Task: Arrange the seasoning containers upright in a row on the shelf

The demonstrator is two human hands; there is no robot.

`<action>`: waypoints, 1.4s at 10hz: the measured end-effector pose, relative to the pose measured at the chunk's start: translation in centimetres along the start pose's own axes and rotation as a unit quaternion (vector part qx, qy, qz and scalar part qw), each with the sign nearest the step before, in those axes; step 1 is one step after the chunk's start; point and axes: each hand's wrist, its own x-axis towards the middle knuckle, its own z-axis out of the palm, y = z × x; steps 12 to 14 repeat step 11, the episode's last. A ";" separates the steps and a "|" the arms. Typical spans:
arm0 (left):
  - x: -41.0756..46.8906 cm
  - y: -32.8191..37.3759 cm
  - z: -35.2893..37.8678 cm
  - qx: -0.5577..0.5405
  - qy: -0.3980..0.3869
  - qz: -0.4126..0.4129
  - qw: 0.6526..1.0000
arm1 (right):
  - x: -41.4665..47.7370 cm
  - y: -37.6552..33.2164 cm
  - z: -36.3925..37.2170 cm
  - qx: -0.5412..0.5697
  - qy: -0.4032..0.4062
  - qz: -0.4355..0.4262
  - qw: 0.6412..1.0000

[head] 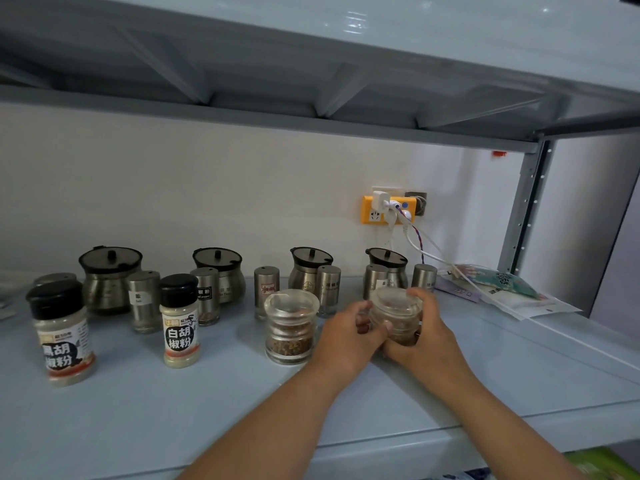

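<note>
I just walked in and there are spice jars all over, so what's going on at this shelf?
A person is lining up seasonings on the shelf. The left hand and right hand both grip a glass spice jar, held upright at the right end of the front row. A second glass jar stands just left of it, with black-capped bottles further left. Steel shakers and lidded pots stand behind.
</note>
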 end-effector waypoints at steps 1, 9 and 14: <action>-0.1 0.1 0.0 0.007 0.001 0.002 1.000 | 0.0 0.0 0.0 0.001 0.003 -0.004 1.000; -3.2 2.8 -0.5 0.229 0.216 0.262 0.912 | -0.9 -1.0 -0.4 -0.006 0.105 -0.070 0.992; -4.9 5.9 -2.7 0.253 0.225 0.457 0.822 | -1.8 -6.4 -3.6 -0.004 0.190 -0.213 0.958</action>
